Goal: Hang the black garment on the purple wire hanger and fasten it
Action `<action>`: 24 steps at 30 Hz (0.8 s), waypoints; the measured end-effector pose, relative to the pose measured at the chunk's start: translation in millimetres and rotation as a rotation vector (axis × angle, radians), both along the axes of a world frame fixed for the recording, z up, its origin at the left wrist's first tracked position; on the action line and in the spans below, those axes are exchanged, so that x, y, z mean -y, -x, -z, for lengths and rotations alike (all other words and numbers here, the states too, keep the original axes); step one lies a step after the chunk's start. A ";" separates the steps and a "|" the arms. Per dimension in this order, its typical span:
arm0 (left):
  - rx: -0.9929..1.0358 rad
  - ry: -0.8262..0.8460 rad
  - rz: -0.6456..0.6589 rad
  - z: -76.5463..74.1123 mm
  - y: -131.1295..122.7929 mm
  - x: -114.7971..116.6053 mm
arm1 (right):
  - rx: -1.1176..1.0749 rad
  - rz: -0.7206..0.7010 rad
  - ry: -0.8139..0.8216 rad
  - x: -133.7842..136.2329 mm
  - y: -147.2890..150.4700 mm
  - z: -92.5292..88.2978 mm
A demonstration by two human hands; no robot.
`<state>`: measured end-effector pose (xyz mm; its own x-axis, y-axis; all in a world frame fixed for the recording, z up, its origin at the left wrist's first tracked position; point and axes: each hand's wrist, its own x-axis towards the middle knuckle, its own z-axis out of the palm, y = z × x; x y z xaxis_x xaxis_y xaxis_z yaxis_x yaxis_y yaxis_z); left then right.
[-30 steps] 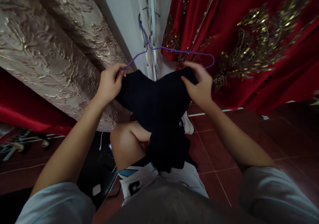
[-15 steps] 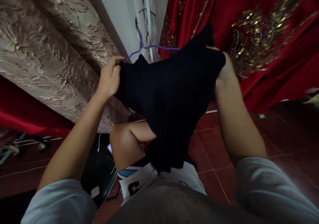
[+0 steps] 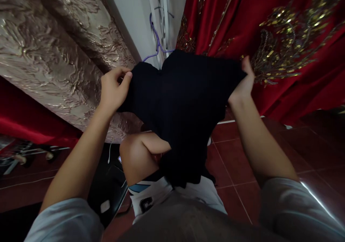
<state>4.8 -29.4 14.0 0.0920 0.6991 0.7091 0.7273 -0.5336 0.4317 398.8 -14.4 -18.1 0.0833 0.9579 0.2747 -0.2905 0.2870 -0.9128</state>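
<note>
A dark navy shirt (image 3: 185, 94) is spread between my two hands, its lower part draped over my lap. A purple clothes hanger (image 3: 158, 45) sticks out of its neck opening. Both ends of the hanger are hidden under the cloth. My left hand (image 3: 114, 87) is closed at the shirt's left shoulder, thumb and fingers pinching the fabric. On the other side, my right hand (image 3: 244, 84) grips the right shoulder edge, thumb up, with its fingers partly hidden behind the cloth.
Beige embossed fabric (image 3: 54, 55) hangs at the left. Red cloth with gold sequins (image 3: 285, 44) hangs at the right. White poles (image 3: 164, 15) stand behind the hanger. A black surface (image 3: 105, 184) with a small white object lies beside my leg, above red floor tiles (image 3: 231, 163).
The shirt's right shoulder has come down over the hanger's right arm, which showed before. My right hand has moved outward and its thumb now shows. My left hand stays at the left shoulder.
</note>
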 end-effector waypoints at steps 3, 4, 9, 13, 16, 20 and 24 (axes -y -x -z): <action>0.017 0.007 -0.047 -5.2 -7.6 -3.6 | -0.056 0.003 -0.128 2.2 1.2 -25.0; 0.012 0.010 -0.072 -5.5 -8.8 -7.1 | -0.045 -0.013 -0.155 6.6 6.1 -34.0; -0.073 0.047 -0.103 8.3 2.8 -23.6 | 0.131 -0.376 -0.134 41.5 40.8 -44.4; 0.009 0.130 0.150 19.5 9.1 -13.1 | 0.631 -0.632 -0.161 47.3 57.5 -7.8; 0.059 0.195 0.350 11.7 -5.9 8.7 | 0.944 -0.283 -0.334 35.4 73.0 26.0; 0.075 0.261 0.512 -14.7 -44.8 43.0 | 1.142 -0.045 -0.559 28.3 104.4 54.2; 0.068 0.433 0.730 -19.6 -73.5 58.8 | 1.084 -0.040 -0.819 36.8 121.4 60.2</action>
<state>78.4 -88.2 33.7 0.5921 0.6917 0.4135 0.2296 -0.6367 0.7361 277.4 -51.2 -78.2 -0.5599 0.4861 0.6710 0.4374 0.8612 -0.2589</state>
